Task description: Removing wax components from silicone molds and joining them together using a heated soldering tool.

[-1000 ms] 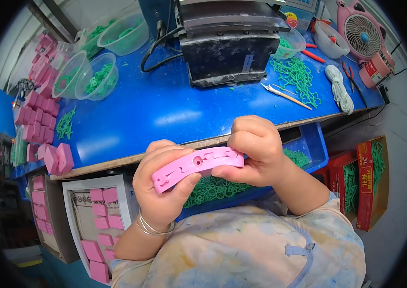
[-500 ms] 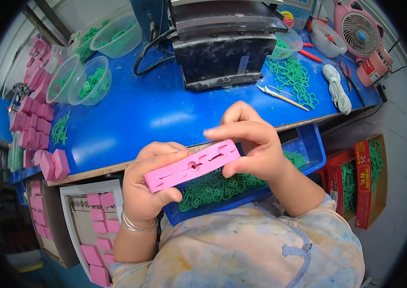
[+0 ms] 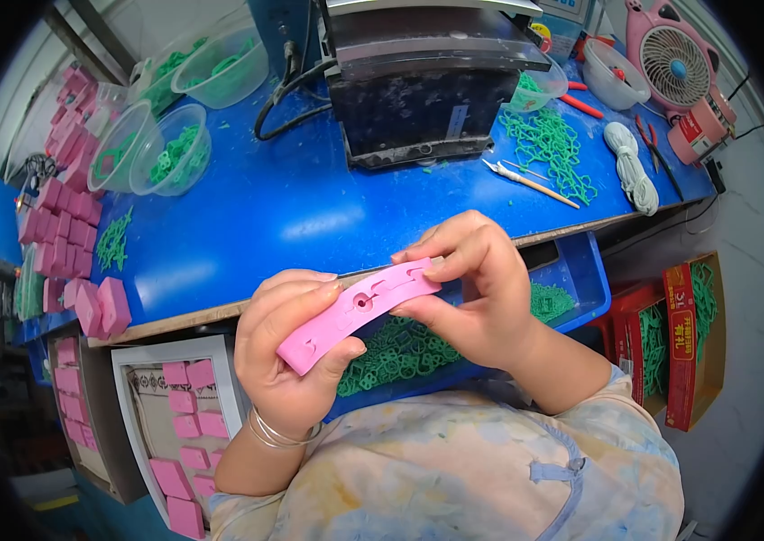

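Note:
A pink rubber mold block (image 3: 373, 300) with a round hole in the middle of its edge and wavy slits along it is held up between my two hands. It bows in an arc. My left hand (image 3: 287, 338) grips its left end, fingers over the top edge and thumb below. My right hand (image 3: 481, 293) pinches the right end between thumb and fingers. Below the mold, a blue tray (image 3: 589, 275) holds a heap of small green cut-out shapes (image 3: 405, 347), partly hidden by my hands.
A black machine (image 3: 418, 99) stands on the blue table (image 3: 238, 234). Clear bowls (image 3: 170, 149) of green pieces and stacked pink molds (image 3: 62, 230) lie left. To the right are a white-tipped pen-like tool (image 3: 535, 185), a cord bundle (image 3: 631, 167), a pink fan (image 3: 675, 63) and red boxes (image 3: 681, 352).
My right hand has come down onto the right end, its fingers now pressing the top edge. The mold, straight before, has bent into an arc.

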The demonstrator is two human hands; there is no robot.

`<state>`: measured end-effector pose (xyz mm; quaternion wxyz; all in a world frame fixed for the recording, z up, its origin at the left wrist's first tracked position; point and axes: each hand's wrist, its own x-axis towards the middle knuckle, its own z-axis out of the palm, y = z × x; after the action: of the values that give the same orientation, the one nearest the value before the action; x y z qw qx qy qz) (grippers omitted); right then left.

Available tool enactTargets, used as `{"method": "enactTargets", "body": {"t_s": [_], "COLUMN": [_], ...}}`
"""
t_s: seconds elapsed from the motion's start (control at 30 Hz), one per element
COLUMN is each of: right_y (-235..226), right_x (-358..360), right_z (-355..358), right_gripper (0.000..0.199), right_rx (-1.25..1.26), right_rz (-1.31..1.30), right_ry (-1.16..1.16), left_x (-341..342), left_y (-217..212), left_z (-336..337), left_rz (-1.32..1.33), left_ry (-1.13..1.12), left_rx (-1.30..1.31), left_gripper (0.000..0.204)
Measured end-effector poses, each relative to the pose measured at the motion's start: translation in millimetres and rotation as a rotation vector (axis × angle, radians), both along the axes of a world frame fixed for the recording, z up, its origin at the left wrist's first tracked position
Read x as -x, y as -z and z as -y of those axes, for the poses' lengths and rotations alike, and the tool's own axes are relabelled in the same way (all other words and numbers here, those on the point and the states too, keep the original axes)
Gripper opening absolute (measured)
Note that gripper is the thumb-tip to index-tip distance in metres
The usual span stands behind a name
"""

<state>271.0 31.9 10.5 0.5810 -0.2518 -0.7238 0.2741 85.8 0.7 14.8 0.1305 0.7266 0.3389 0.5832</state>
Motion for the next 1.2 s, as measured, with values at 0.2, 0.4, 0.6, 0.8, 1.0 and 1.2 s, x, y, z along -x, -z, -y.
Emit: {"method": "enactTargets", "body": {"t_s": [0.2,0.4,0.6,0.8,1.0,1.2], "right_y": [2.2,13.3,15.8,7.2,5.4,4.9], "right_x": [-7.3,-12.9,-15.7,-16.9,-20.8,-18.7], "right_z": [-11.5,-20.9,-21.0,-12.3,-11.6,-12.1], "right_gripper": [0.033,0.035,0.037,0.032,0.031,0.030], "right_rx": [0.433,0.446,0.496,0.452,0.433,0.355], "right_rz": [-0.313,-0.306,-0.336,-0.319,-0.265,-0.218], "right_ry": [-0.499,-0.863,-0.647,-0.467,-0.458,-0.396], "left_x": [2.3,2.3,-2.6,-9.9,1.6,1.3], "left_y": [0.2,2.0,-5.3,-16.7,-33.9,-33.4], "left_z": [0.4,-8.7,-2.1,1.0,2.0,1.4], "left_rz": [0.337,0.465,0.249,0.096,-0.144,-0.259], "left_ry": [0.290,0.751,0.334,0.091,0.124,0.074], "left_rx": [0.348,0.493,0.446,0.271,0.214,0.069], "left_gripper": [0.045,0.057,0.050,0.034,0.027,0.028]}}
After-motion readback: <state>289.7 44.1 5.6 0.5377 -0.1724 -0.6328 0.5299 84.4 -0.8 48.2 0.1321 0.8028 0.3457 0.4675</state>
